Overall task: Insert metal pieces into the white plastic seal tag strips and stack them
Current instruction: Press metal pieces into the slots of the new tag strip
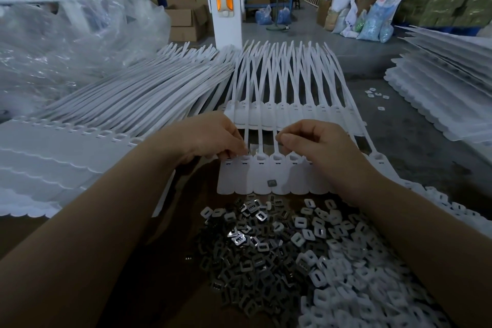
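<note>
Left hand (pixel 205 138) and right hand (pixel 316 141), fingers curled, pinch at the head row of the seal tag strip (pixel 266 176); metal pieces (pixel 239 253) lie nearer.

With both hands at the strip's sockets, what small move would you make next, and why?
Probably pick up the loose metal piece lying on the strip with the right hand and press it into a socket; it lies just below both hands, nearer than the pile.

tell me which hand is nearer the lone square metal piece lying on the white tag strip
Right. The right hand is just above and right of the square metal piece; the left hand sits farther up-left.
</note>
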Demonstrator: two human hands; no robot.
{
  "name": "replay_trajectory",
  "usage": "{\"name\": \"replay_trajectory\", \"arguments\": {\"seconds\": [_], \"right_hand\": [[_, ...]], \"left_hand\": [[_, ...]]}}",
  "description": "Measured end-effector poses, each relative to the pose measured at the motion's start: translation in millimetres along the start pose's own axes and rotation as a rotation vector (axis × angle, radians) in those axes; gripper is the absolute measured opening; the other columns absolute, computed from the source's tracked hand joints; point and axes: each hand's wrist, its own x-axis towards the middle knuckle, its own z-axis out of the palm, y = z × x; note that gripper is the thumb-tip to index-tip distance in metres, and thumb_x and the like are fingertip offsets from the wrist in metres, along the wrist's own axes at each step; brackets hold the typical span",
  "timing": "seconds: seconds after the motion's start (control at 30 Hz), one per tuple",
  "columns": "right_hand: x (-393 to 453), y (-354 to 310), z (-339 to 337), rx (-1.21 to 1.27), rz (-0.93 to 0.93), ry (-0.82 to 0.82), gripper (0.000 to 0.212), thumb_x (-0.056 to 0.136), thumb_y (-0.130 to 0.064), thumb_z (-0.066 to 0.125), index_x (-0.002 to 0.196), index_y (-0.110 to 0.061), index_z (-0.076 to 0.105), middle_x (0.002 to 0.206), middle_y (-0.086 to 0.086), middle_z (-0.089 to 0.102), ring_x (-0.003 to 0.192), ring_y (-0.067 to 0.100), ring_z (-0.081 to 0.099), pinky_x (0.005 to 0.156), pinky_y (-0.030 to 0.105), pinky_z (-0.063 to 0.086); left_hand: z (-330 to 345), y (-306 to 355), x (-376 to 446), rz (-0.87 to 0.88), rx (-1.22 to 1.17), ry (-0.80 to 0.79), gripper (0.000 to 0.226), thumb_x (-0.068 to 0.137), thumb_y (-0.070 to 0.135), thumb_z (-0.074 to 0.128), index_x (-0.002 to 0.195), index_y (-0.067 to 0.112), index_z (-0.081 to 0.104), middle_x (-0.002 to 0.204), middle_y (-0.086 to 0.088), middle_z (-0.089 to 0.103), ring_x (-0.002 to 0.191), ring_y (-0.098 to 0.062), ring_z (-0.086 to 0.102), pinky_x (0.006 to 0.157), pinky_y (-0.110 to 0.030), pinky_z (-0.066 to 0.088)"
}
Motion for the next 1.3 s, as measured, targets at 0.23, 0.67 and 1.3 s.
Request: {"name": "replay_trajectory", "arguments": {"seconds": [0.23, 0.67, 1.3], "right_hand": [[0.8, 1.1, 0.2, -0.022, 0.008, -0.007, 0.008, 0.09, -0.02, 0.066, 0.089, -0.024, 0.073, 0.086, -0.002, 0.075, 0.085, 0.009, 0.07, 0.079, 0.018, 0.054], [1.2, -0.6, -0.6, -0.026, -0.005, -0.013, 0.009, 0.09, -0.019, 0.066, 0.089, -0.025, 0.073, 0.085, -0.003, 0.075, 0.083, 0.007, 0.069, 0.072, 0.01, 0.052], [1.2, -0.4, -0.6, -0.047, 0.018, -0.011, 0.009, 0.091, -0.02, 0.065, 0.093, -0.022, 0.073, 0.087, -0.002, 0.075, 0.084, 0.007, 0.07, 0.075, 0.014, 0.051]], "left_hand": [[1.9, -3.7, 4.9, 0.0, 0.037, -0.016, 0.014, 0.085, 0.024, 0.074, 0.084, 0.011, 0.073, 0.054, 0.009, 0.065, 0.046, 0.004, 0.054, 0.044, -0.013, 0.04], [6.8, -3.1, 8.9, 0.1, 0.207, 0.072, 0.013, 0.079, 0.03, 0.079, 0.074, 0.021, 0.071, 0.054, 0.017, 0.065, 0.048, 0.006, 0.058, 0.053, -0.018, 0.043], [-11.1, 8.7, -10.4, 0.361, 0.613, -0.022, 0.02, 0.093, 0.023, 0.065, 0.108, 0.031, 0.075, 0.102, 0.024, 0.07, 0.075, 0.015, 0.056, 0.071, -0.002, 0.037]]}}
